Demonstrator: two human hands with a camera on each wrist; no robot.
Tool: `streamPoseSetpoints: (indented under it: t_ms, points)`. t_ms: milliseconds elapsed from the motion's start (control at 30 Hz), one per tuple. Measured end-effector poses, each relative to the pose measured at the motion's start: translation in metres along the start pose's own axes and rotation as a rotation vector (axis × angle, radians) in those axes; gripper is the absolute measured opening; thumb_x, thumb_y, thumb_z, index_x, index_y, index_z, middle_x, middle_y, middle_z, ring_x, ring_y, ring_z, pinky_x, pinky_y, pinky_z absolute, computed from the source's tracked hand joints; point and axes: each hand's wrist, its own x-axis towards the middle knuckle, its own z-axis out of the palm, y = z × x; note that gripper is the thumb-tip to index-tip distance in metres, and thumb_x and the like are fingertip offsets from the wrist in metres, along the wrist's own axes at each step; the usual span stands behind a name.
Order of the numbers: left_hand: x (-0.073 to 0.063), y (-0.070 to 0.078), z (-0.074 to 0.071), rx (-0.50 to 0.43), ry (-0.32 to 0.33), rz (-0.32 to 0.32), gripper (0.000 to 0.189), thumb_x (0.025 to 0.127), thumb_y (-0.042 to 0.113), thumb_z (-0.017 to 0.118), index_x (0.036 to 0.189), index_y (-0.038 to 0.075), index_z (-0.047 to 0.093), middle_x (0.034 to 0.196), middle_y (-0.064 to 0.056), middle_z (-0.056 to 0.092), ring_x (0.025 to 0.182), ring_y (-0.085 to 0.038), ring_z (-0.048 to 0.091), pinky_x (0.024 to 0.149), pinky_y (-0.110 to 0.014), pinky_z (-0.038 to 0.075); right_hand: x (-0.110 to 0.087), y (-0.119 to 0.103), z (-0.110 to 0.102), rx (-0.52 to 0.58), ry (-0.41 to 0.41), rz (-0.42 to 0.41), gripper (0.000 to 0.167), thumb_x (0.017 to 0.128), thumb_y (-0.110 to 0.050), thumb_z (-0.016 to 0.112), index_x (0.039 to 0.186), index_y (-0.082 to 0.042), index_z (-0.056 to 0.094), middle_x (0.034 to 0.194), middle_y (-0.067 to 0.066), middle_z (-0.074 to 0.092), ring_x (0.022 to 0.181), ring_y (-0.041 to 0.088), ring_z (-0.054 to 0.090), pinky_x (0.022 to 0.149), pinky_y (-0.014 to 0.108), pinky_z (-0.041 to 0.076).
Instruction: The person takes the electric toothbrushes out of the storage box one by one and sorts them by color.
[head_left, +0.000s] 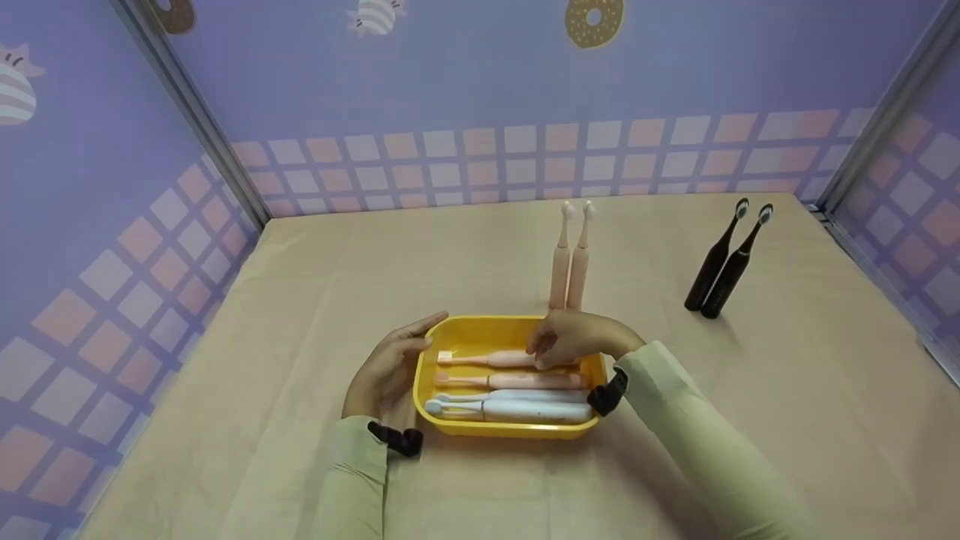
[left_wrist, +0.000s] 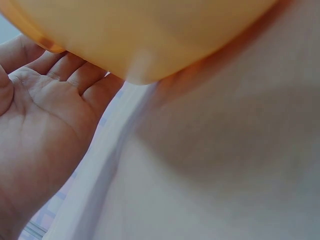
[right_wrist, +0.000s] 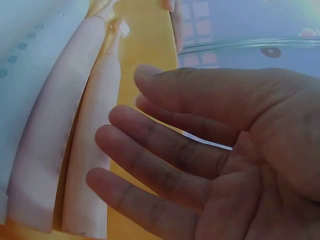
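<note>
Lilac walls (head_left: 450,82) patterned with pink and white squares enclose a cream, faintly creased cloth (head_left: 337,270). On it sits a glossy yellow tray (head_left: 510,430), rounded at the corners, its raised rim around four slim, smooth-handled toothbrushes (head_left: 536,410), two white and two pink, side by side. The left hand (head_left: 386,367), fingers extended, touches the tray's left end. The right hand (head_left: 581,337) is loosely opened, holding nothing, fingers bent by the rearmost pink handle. Upright pink brushes (head_left: 560,274) stand just behind the rim; a stretch of cloth separates them from two black brushes (head_left: 727,281).
</note>
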Motion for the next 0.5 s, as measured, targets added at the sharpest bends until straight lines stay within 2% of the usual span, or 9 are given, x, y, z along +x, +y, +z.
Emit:
streamPoseSetpoints:
  t_ms: [133,267,367,500]
  points:
    - [-0.0007,-0.0003,0.0006,-0.009,0.005,0.002,0.054,0.098,0.005,0.043,0.151,0.006,0.031,0.154,-0.010,0.035,0.136,-0.023,0.042,0.112,-0.037,0.037,0.0039,0.0001,0.0015,-0.044,-0.044,0.028,0.023,0.084,-0.011,0.071,0.106,-0.004,0.072,0.099,0.007,0.071,0.076,0.010,0.055,0.066,0.020,0.048]
    - [-0.0011,0.0000,0.0003,-0.010,-0.004,0.000,0.054,0.098,0.006,0.043,0.151,0.007,0.031,0.152,-0.010,0.038,0.133,-0.022,0.045,0.111,-0.037,0.038,0.0062,0.0001,0.0020,-0.089,-0.077,0.008,0.024,0.083,-0.009,0.071,0.107,-0.005,0.073,0.098,0.006,0.071,0.070,0.008,0.051,0.062,0.018,0.045]
    - [-0.0008,-0.0002,-0.0005,-0.006,-0.008,-0.003,0.054,0.098,0.007,0.044,0.151,0.008,0.032,0.151,-0.010,0.040,0.132,-0.022,0.047,0.110,-0.037,0.039,0.0078,-0.0006,0.0024,-0.101,-0.092,0.017,0.025,0.082,-0.009,0.071,0.107,-0.006,0.074,0.098,0.005,0.072,0.070,0.008,0.051,0.063,0.018,0.045]
    - [-0.0011,-0.0005,-0.0005,-0.010,0.000,-0.009,0.054,0.098,0.007,0.045,0.150,0.009,0.033,0.151,-0.010,0.040,0.132,-0.022,0.047,0.110,-0.036,0.040,0.0100,-0.0015,0.0040,-0.087,-0.128,0.072,0.026,0.083,-0.009,0.071,0.108,-0.008,0.074,0.101,0.005,0.072,0.075,0.008,0.054,0.068,0.020,0.048]
